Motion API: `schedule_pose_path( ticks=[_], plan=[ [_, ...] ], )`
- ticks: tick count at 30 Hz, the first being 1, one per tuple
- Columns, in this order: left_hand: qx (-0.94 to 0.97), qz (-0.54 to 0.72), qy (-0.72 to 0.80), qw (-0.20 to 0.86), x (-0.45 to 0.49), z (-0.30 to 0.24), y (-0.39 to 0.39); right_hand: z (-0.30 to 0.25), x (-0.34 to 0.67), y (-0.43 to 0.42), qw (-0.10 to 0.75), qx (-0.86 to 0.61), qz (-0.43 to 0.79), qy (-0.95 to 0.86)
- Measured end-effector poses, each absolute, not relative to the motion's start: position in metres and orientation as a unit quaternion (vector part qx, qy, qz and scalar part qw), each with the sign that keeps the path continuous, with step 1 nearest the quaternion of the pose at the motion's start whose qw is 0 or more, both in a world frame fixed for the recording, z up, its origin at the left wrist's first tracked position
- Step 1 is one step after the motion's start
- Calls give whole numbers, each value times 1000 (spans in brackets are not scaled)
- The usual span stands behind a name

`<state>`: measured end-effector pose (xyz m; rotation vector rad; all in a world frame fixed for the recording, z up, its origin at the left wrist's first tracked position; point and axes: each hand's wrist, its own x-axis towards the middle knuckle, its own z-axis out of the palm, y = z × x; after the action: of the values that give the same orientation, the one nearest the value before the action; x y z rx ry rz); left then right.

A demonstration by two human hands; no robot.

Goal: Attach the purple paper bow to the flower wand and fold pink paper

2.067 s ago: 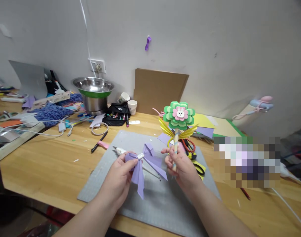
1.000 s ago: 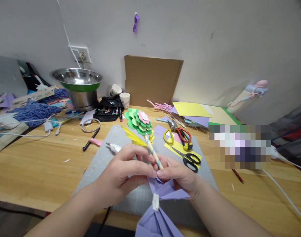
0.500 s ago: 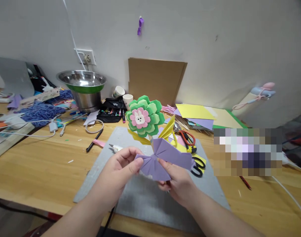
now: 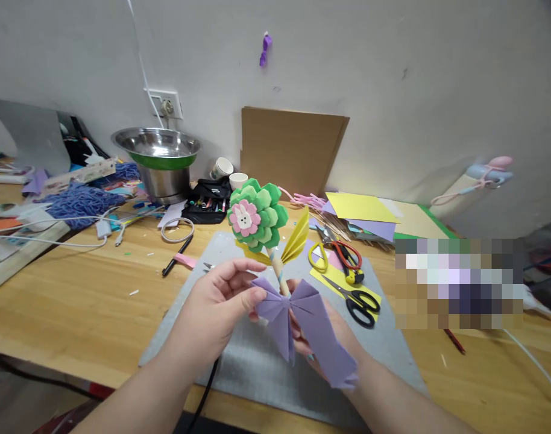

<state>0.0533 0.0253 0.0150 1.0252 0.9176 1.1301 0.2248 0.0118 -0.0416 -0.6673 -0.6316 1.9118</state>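
A paper flower [image 4: 280,217] with green layered petals, a pink centre with a white rabbit face, and yellow pleated leaves stands tilted in front of me. Its tan stem [image 4: 278,271] runs down to a purple paper bow [image 4: 318,331], which has a pinched middle and a long tail hanging to the lower right. My left hand [image 4: 221,310] is closed, thumb and fingers pinching the bow's left loop. Behind the bow, my right hand [image 4: 343,337] is closed round the lower stem and the back of the bow; most of its fingers are hidden.
A grey mat [image 4: 239,355] lies beneath my hands. On it are black-handled scissors [image 4: 361,304], red-handled pliers [image 4: 350,256] and yellow paper. Behind stand a steel bowl [image 4: 158,144], cardboard [image 4: 293,150] and a pen pouch [image 4: 207,205]. Blue shredded paper [image 4: 81,205] and cables lie left.
The bow's long tail has swung from pointing right to hanging down. My right thumb has left the bow's front, and the hand is now behind it. The flower head has turned slightly left.
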Motion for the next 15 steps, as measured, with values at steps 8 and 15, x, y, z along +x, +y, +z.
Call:
schedule_pose_path(
  ticks=[8,15],
  plan=[
    [431,544,435,574,54,14,28,-38,219,2,498,-281,788,-228],
    [384,598,441,548,58,9,28,-42,220,3,480,-287,808,-185]
  ],
)
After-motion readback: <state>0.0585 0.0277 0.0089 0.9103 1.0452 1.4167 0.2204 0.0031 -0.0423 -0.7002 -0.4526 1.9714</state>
